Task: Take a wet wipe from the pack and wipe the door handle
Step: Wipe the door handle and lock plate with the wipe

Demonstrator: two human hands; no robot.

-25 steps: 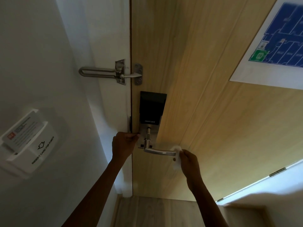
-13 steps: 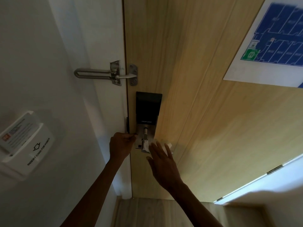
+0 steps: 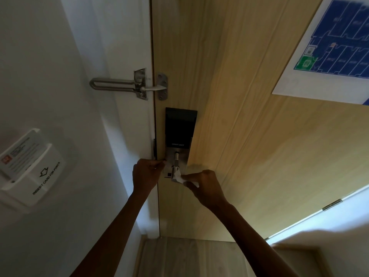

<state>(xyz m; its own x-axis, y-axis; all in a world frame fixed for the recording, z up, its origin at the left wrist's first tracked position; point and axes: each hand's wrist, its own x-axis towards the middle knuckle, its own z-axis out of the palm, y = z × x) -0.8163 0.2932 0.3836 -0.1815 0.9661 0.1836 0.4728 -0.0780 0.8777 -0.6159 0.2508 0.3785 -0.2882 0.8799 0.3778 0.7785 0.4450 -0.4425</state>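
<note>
A metal door handle (image 3: 176,161) sticks out of a smart lock's silver plate (image 3: 183,156) on the wooden door (image 3: 249,136); most of its lever is hidden under my right hand. My right hand (image 3: 205,186) is closed on a white wet wipe (image 3: 179,177) and presses it against the handle near its base. My left hand (image 3: 146,173) is curled, its fingertips pinched at the door's edge just left of the lock plate; whether it holds anything there I cannot tell. No wipe pack is in view.
A black lock panel (image 3: 180,126) sits above the handle. Higher up, a steel swing-bar guard (image 3: 127,85) spans frame and door. A white key-card holder (image 3: 30,168) hangs on the left wall. A blue floor plan (image 3: 327,47) is on the door's upper right. Wooden floor (image 3: 189,256) lies below.
My right hand was at the lever's free end with the wipe, then slid left along the handle with its fingers spread, and now is closed on the wipe near the handle's base. The left hand stayed put.
</note>
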